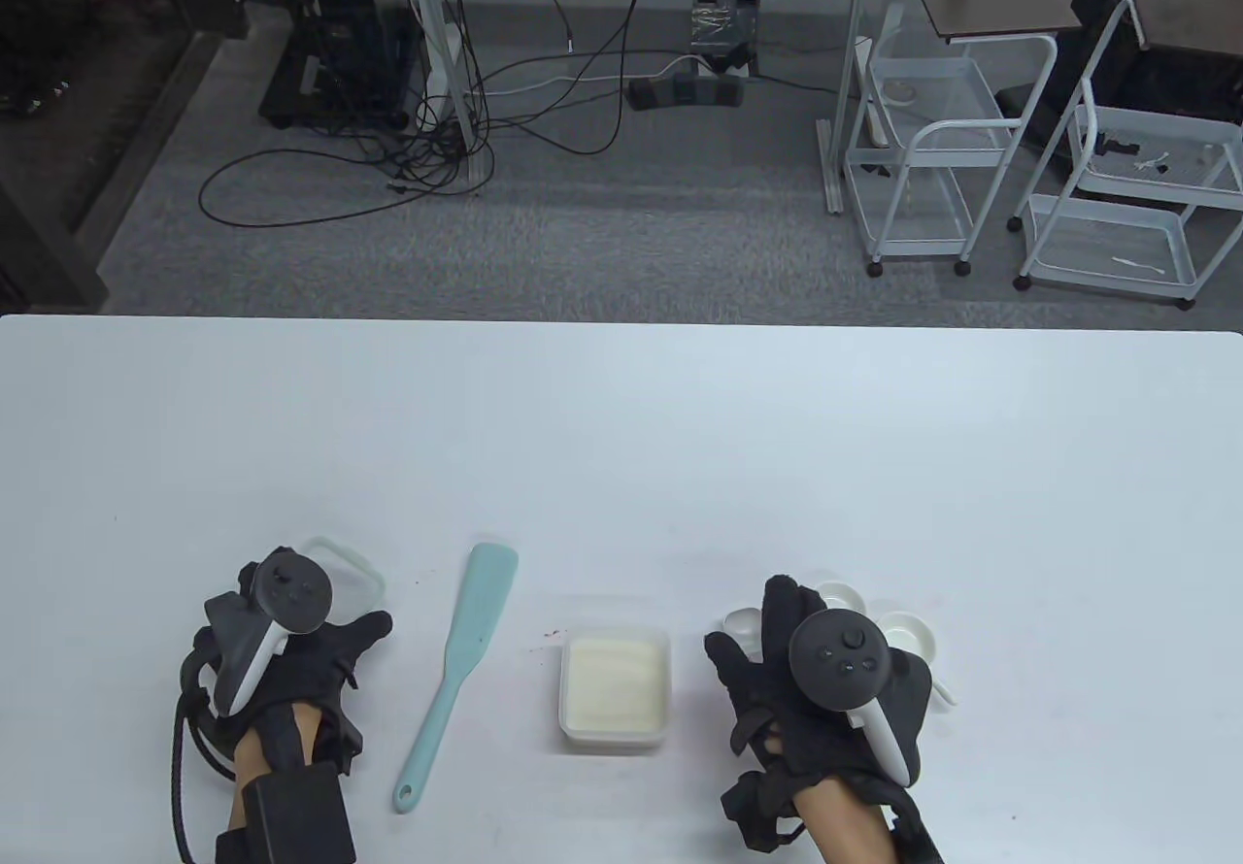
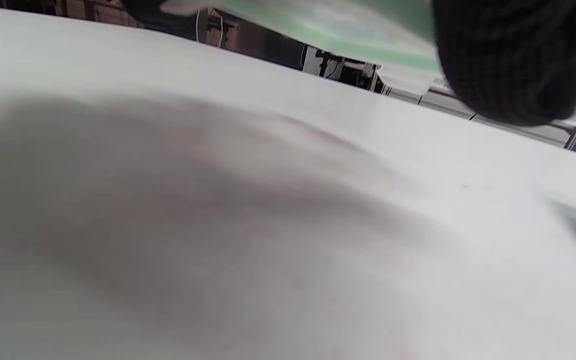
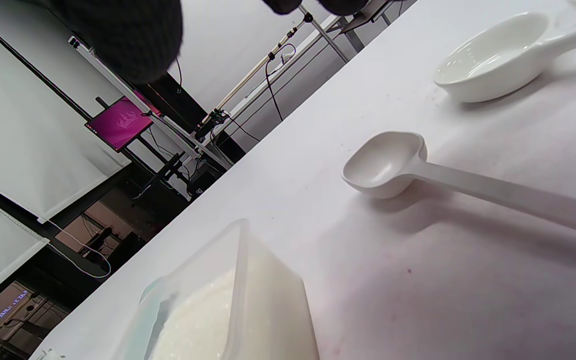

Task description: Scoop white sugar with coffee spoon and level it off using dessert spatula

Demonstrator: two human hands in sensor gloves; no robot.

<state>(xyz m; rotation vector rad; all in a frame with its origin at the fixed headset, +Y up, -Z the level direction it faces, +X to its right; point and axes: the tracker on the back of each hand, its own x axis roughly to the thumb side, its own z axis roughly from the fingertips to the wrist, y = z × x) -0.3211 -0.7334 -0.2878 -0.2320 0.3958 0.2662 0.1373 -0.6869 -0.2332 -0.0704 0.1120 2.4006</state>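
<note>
A clear tub of white sugar (image 1: pixel 614 689) stands open between my hands; in the right wrist view the tub (image 3: pixel 228 310) is at the bottom. The mint dessert spatula (image 1: pixel 466 660) lies flat to its left, handle toward me. Several white spoons lie under and beyond my right hand (image 1: pixel 767 631). A small long-handled scoop (image 3: pixel 388 165) rests on the table, a larger one (image 3: pixel 488 60) behind it. My right fingers (image 3: pixel 128 35) hover above them and hold nothing. My left hand (image 1: pixel 330 631) holds the tub's translucent lid (image 1: pixel 345 563), with a finger (image 2: pixel 513 60) over the lid's (image 2: pixel 328 30) edge.
The white table (image 1: pixel 621 437) stretches bare beyond the objects. A few small reddish specks mark it near the tub. On the floor past the far edge are cables and white wire carts (image 1: pixel 923 155).
</note>
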